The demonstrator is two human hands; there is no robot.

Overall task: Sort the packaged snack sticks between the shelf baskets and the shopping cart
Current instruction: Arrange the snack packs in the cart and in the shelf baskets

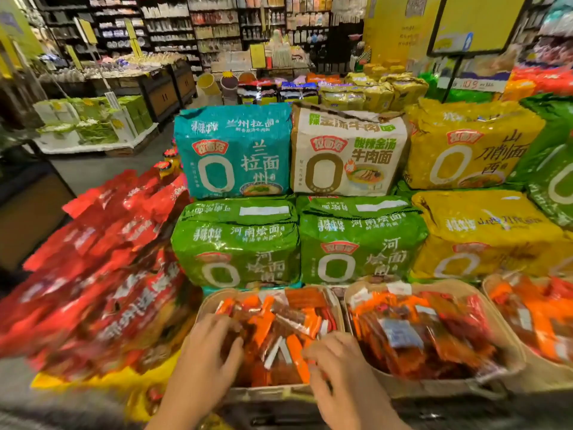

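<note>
Three beige baskets stand in a row at the shelf's front. The left basket [204,301] holds a heap of orange and red snack sticks [279,324]. My left hand [204,361] reaches into its left side, fingers bent down onto the packets. My right hand [338,364] lies at its right side, fingertips on an orange stick near the middle. Whether either hand grips a packet is blurred. The middle basket [508,349] and the right basket [486,285] are also full of sticks. The shopping cart is out of view.
Stacked noodle multipacks sit behind the baskets: teal [234,150], white [347,150], green [238,243] and yellow [483,234]. A slope of red bags [102,268] lies to the left. An open aisle floor [108,167] and far shelves lie beyond.
</note>
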